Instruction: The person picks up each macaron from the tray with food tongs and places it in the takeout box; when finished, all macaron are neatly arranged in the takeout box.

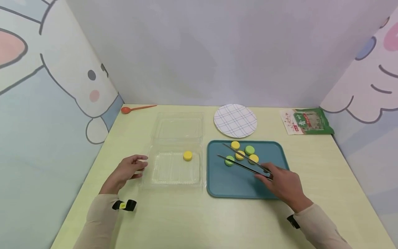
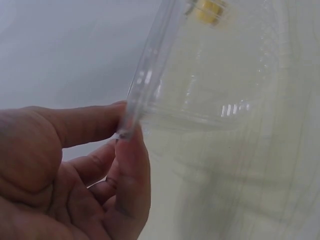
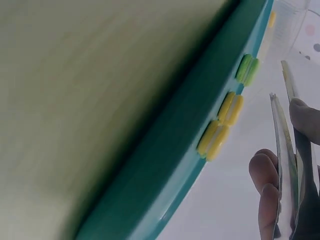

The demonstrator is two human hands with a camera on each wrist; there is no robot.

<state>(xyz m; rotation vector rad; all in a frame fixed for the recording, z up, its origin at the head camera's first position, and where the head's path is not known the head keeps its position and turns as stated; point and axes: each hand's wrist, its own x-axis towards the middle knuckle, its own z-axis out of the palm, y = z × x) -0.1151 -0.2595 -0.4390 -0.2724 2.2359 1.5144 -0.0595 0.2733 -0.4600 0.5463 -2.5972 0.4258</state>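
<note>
My left hand pinches the left rim of a clear plastic clamshell box between thumb and fingers. The box lies open on the table, and one yellow macaron sits in its base. My right hand grips metal tongs, their two arms apart and nothing between the tips. They hang over a blue-green tray, which bears several yellow and green macarons. A green macaron is close to the tong tips, and another green macaron lies farther back among the yellow ones.
A checked round plate lies behind the tray. At the back left is an orange spoon; at the back right, a green and white food packet. Walls close the table at the back and both sides.
</note>
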